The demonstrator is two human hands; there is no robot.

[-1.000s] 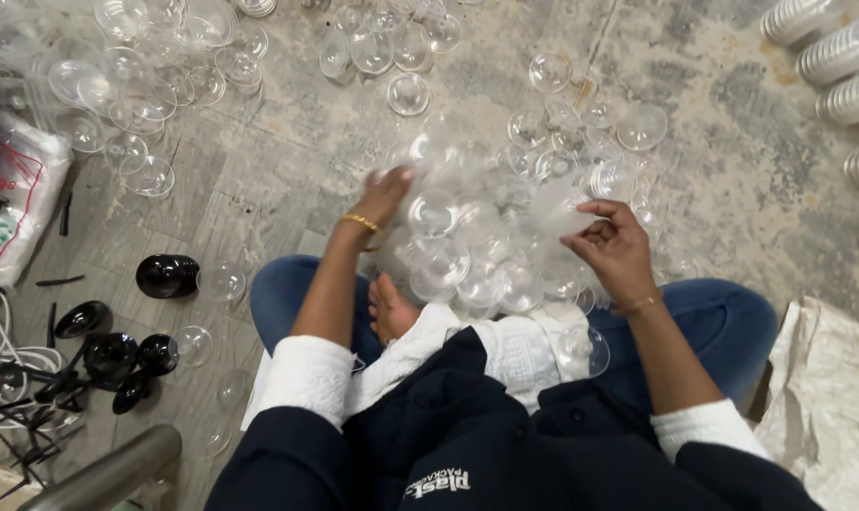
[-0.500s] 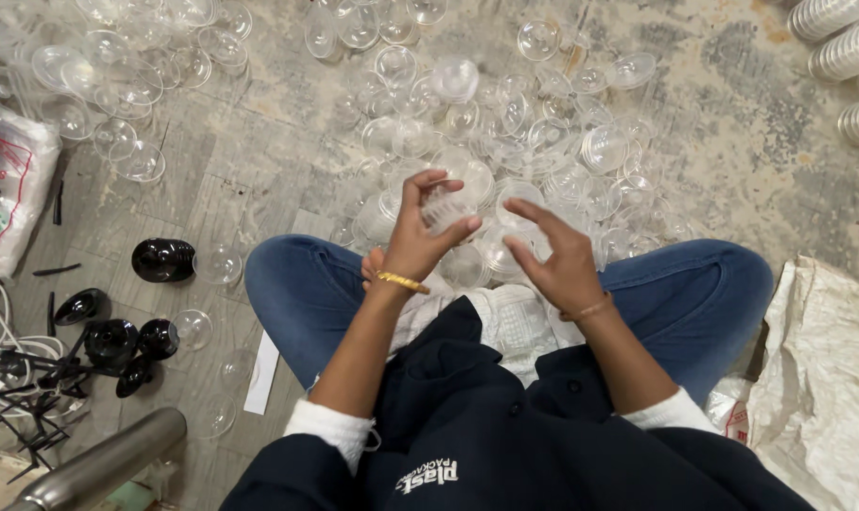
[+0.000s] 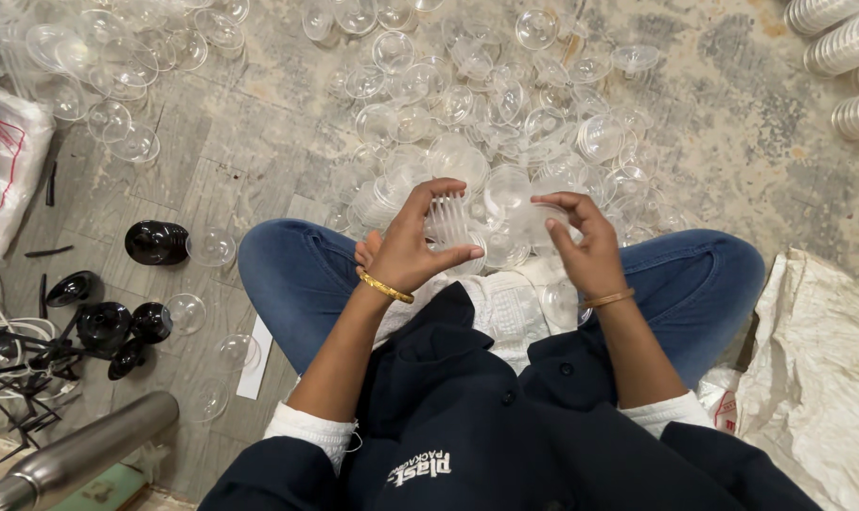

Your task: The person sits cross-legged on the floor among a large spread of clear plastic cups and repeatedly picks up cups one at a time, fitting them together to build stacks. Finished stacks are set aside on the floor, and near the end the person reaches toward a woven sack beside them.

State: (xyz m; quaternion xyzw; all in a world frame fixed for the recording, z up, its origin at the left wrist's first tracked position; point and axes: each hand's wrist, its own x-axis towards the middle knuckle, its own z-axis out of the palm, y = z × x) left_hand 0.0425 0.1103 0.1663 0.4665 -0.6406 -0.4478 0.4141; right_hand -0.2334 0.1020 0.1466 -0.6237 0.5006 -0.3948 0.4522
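holding a clear cup stack [image 3: 446, 222] in left hand [image 3: 412, 248], right hand [image 3: 581, 248] on 1 clear lid [image 3: 543, 225]

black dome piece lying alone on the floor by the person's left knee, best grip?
Take the black dome piece from above, fingers across its rounded outer wall on two opposite sides. It looks to lie apart from the other black parts, with bare floor above and below it in the head view; only a clear cup sits close on its right, so avoid that side.
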